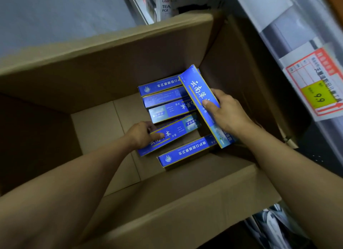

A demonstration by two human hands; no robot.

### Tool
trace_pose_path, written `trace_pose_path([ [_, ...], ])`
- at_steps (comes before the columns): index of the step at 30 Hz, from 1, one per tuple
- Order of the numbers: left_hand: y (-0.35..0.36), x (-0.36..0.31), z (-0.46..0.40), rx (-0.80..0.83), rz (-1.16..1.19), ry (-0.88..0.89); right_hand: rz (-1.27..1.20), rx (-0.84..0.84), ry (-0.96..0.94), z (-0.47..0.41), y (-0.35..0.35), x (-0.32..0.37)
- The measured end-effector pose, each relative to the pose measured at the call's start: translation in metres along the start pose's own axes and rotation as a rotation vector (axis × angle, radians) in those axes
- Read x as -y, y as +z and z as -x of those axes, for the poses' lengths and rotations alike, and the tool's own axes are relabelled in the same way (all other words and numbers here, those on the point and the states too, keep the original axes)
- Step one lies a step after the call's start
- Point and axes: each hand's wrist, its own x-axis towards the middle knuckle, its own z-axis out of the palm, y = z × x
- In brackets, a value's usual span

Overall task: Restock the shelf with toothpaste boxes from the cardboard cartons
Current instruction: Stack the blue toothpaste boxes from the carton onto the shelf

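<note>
An open cardboard carton (115, 66) fills the view, with several blue toothpaste boxes lying on its floor at the right side. My right hand (225, 112) grips one blue box (196, 92) and holds it tilted above the others, thumb across its printed face. My left hand (143, 134) reaches deep into the carton and grips another blue box (178, 130) by its near end, thumb on top. Another box (185, 152) lies flat nearest to me, and a few more boxes (163, 98) lie side by side farther back.
A shelf edge (289, 37) runs down the right side, carrying a red and yellow price tag (315, 85) that reads 9.9. White product boxes (167, 5) stand beyond the carton at the top. Grey floor (55, 16) lies at the upper left. The carton's left half shows bare cardboard (96, 130).
</note>
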Motion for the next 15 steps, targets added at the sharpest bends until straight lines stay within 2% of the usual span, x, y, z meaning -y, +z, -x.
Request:
trace_pose_path([
  [2,-0.012,-0.002,0.009,0.014,0.033,0.024,-0.013,-0.004,-0.006,0.004,-0.003,0.009],
  [11,-0.09,-0.002,0.071,-0.006,-0.158,0.168,-0.037,-0.075,-0.01,0.057,-0.029,0.074],
  [15,-0.13,-0.008,0.108,-0.078,-0.187,0.248,-0.034,-0.14,-0.032,0.098,-0.046,0.11],
])
